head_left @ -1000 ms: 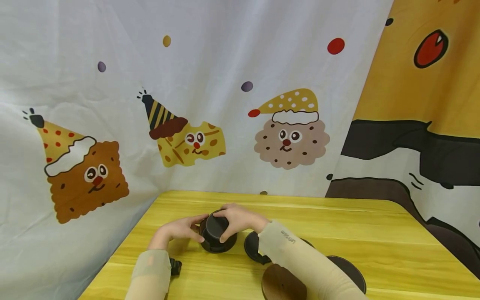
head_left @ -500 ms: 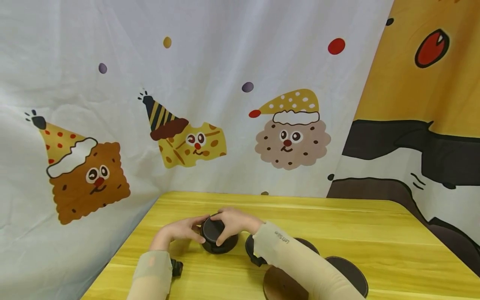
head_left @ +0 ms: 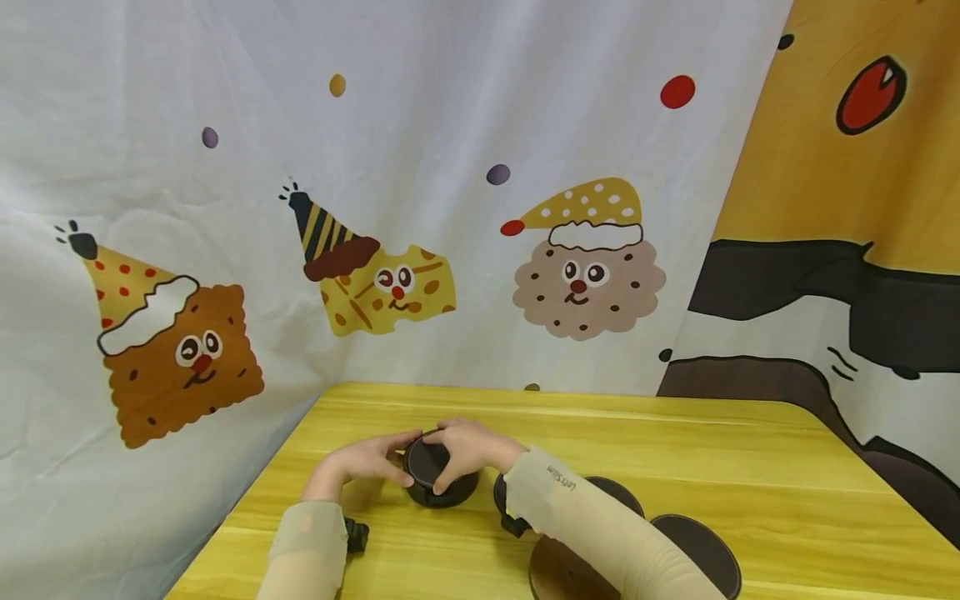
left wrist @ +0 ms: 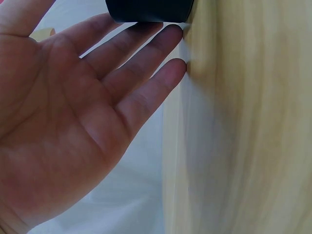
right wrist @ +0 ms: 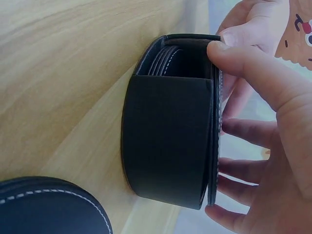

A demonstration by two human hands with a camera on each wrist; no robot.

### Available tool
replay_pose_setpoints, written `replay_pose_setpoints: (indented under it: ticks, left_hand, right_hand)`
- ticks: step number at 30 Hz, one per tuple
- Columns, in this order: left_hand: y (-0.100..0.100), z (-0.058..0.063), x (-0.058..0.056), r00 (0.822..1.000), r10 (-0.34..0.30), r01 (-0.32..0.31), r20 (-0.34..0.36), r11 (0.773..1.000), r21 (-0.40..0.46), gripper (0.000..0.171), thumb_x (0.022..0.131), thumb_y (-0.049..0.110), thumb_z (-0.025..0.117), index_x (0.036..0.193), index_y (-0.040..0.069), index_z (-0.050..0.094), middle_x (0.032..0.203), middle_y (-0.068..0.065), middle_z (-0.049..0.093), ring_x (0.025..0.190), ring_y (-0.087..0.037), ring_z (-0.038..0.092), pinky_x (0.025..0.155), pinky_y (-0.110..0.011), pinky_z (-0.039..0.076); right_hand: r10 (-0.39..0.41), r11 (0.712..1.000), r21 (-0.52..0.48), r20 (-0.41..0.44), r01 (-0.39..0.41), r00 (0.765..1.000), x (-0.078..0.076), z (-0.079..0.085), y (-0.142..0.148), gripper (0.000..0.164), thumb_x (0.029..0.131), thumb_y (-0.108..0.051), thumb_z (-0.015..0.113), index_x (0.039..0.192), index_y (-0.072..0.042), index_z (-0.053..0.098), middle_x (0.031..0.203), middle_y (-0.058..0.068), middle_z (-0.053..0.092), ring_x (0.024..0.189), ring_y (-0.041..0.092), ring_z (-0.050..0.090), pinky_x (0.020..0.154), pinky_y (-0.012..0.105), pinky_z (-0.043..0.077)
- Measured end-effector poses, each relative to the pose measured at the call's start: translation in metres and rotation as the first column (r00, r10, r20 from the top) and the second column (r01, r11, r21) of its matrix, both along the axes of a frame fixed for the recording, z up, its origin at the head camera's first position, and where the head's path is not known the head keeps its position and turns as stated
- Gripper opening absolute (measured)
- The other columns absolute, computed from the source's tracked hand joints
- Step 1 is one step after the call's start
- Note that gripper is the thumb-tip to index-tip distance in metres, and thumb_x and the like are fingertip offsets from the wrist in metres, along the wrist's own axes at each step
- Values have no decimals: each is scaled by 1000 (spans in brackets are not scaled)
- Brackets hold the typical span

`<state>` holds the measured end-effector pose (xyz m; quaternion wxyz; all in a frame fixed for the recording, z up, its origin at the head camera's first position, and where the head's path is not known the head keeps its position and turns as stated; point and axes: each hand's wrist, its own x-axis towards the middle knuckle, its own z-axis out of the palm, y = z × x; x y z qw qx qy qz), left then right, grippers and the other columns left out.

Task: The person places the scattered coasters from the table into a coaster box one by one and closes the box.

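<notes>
A round black coaster holder (right wrist: 165,136) with stitched coasters (right wrist: 165,61) visible through its side notch stands on the table. A round black coaster (head_left: 425,461) lies across its top, white stitching along the edge in the right wrist view. My right hand (head_left: 468,450) holds this coaster by its rim, thumb near the notch and fingers spread round the far side. My left hand (head_left: 363,460) steadies the holder from the left, thumb on the near side and fingers behind. In the left wrist view its fingers reach to the dark holder (left wrist: 151,9).
Right of the holder, several flat round pieces lie partly under my right sleeve: a black one (head_left: 701,550), another dark one (head_left: 621,496), and a brown disc (head_left: 562,571). A printed curtain (head_left: 480,350) hangs behind the wooden table (head_left: 750,450).
The coaster in my right hand has gone from a tilted pose above the holder to lying nearly flat on its top. My left hand has stayed beside the holder.
</notes>
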<state>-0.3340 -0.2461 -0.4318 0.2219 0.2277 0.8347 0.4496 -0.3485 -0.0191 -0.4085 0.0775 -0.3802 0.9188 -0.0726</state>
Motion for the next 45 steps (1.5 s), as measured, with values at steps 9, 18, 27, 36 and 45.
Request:
replay_pose_setpoints:
  ticks: [9,18,27,36,45]
  left_hand:
    - [11,1,-4,1000,-8,7,-23,1000,-24,90,85,18,76,155,3,20,152,-25,29,129,-41,44,100,-54,39]
    - [14,3,-6,999,-37,36,-26,999,-19,90,85,18,76,154,2,20,152,-26,28,129,-42,43,100,-55,38]
    - [5,3,-3,998,-46,46,-48,999,9,91,84,15,76,154,-1,20,152,-30,24,127,-43,45,102,-57,35]
    - [-1,1,3,998,-49,49,-27,999,14,91,85,16,75,154,-2,18,153,-32,20,129,-46,41,102,-58,34]
    - [-1,2,4,999,-39,39,-20,999,15,90,85,18,75,154,0,19,153,-31,20,130,-47,39,101,-59,35]
  right_hand:
    - [-12,999,-30,4,13,1000,-3,-3,12,79,74,-48,81,142,-21,52,149,11,40,133,29,41,101,40,42]
    - [-10,991,-132,85,21,996,-1,9,39,71,83,-41,76,143,-15,50,151,13,37,135,29,39,104,41,38]
    - [5,972,-234,42,5,999,10,23,117,69,86,-38,72,145,-11,48,152,19,33,138,38,30,106,55,32]
    - [-55,926,-363,136,101,989,34,17,207,67,87,-35,72,142,-5,49,150,23,33,136,44,32,100,61,35]
    - [-82,915,-376,172,143,982,58,3,269,71,86,-36,74,143,-4,47,146,27,36,132,51,32,96,67,33]
